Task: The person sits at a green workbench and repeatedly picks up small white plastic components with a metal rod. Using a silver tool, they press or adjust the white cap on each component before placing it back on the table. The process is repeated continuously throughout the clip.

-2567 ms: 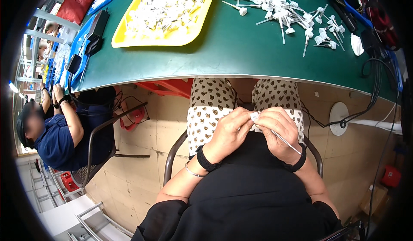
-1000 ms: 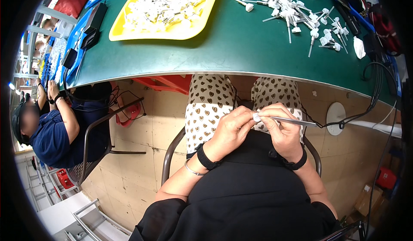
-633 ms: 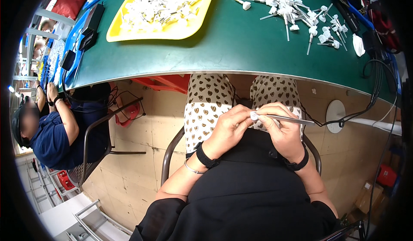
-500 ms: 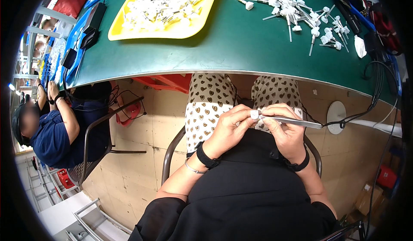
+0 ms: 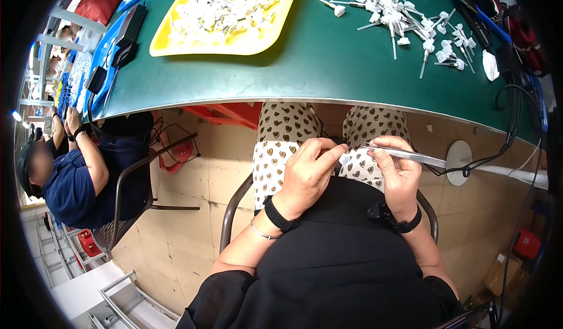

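Above my lap, my left hand (image 5: 306,173) is closed in a pinch on a small white plastic piece (image 5: 344,159), which shows just below the fingertips. Much of that piece is hidden by the fingers. To its right, my right hand (image 5: 400,176) grips silver tweezers (image 5: 413,154) between thumb and fingers. Their narrow tips point left toward the white piece, with a small gap between. Both hands are beyond the near edge of the green table (image 5: 234,85), over the patterned trousers.
A yellow tray (image 5: 223,51) full of small white parts with thin stems stands on the table. Similar loose parts (image 5: 399,18) lie scattered to its right. Black cables (image 5: 516,117) hang at the right edge. A co-worker (image 5: 76,176) sits at the left.
My hands have moved apart, and the tweezers have shifted right, away from the white piece. My left hand has turned, so its back shows more.
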`<state>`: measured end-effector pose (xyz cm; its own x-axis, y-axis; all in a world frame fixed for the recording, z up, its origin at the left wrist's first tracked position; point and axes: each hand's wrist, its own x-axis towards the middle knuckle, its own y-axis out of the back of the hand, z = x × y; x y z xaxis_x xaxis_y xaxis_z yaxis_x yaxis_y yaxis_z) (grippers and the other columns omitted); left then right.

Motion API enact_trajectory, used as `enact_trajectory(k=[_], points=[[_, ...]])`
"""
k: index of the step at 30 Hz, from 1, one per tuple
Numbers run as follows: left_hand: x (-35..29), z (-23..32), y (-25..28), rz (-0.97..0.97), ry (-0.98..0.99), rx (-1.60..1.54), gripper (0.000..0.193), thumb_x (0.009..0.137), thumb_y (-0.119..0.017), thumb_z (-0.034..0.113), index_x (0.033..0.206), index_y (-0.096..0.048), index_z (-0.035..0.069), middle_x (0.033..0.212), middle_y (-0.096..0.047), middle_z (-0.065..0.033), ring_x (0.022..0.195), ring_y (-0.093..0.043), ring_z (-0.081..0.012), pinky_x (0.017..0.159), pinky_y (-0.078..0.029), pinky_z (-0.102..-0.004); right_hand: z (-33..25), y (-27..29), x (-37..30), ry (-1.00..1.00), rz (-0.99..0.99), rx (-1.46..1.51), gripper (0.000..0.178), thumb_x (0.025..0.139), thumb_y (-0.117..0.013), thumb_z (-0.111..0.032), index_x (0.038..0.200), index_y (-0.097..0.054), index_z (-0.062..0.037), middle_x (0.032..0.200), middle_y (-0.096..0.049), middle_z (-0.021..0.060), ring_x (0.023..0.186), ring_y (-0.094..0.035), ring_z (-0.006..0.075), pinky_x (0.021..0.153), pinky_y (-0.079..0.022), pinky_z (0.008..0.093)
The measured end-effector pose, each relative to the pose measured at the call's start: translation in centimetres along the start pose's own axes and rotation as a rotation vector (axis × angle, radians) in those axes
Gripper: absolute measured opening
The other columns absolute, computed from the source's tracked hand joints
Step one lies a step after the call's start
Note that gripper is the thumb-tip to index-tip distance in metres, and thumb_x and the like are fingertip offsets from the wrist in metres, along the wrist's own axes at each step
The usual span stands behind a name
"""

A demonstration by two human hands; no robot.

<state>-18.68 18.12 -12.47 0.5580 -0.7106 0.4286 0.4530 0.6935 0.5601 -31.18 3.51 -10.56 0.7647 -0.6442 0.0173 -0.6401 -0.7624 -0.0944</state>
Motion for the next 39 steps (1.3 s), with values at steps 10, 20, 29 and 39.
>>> enact_trajectory(k=[10,20,29,39], points=[[0.0,0.5,0.1,-0.018,-0.013,0.088,0.039,0.076,-0.075,-0.008,0.112,-0.073,0.009,0.096,-0.063,-0.0081,0.084,-0.063,-0.0243,0.069,-0.052,-0.0336,0.0,0.0,0.0,-0.020,-0.041,-0.040,0.016,0.095,-0.067,0.000,0.111,-0.066,0.0032,0.103,-0.064,0.0042,0.082,-0.057,0.0064,0.070,-0.046,0.0202],[-0.4,0.6,-1.0,-0.030,0.183,-0.311,0.025,0.088,-0.071,-0.004,0.112,-0.074,0.003,0.091,-0.067,-0.0090,0.080,-0.065,-0.0201,0.069,-0.053,-0.0301,0.0,0.4,-0.1,-0.018,-0.026,0.022,0.015,0.095,-0.068,-0.001,0.109,-0.067,0.0033,0.102,-0.064,0.0044,0.081,-0.057,0.0065,0.069,-0.046,0.0204],[-0.6,0.9,-0.8,-0.136,0.432,-0.561,0.021,0.095,-0.066,-0.001,0.115,-0.071,-0.003,0.096,-0.068,-0.0093,0.080,-0.068,-0.0143,0.075,-0.057,-0.0258,0.1,0.6,-0.1,0.003,-0.034,0.016,0.016,0.095,-0.068,-0.001,0.110,-0.067,0.0028,0.102,-0.065,0.0054,0.086,-0.059,0.0086,0.074,-0.047,0.0220],[-0.6,0.6,-0.6,0.044,0.034,-0.089,0.037,0.079,-0.071,-0.014,0.111,-0.073,0.005,0.104,-0.064,-0.0111,0.090,-0.066,-0.0233,0.072,-0.055,-0.0313,-0.1,0.5,-0.1,-0.002,-0.038,0.012,0.016,0.096,-0.068,-0.004,0.111,-0.067,0.0024,0.100,-0.064,0.0038,0.079,-0.057,0.0061,0.069,-0.046,0.0209]])
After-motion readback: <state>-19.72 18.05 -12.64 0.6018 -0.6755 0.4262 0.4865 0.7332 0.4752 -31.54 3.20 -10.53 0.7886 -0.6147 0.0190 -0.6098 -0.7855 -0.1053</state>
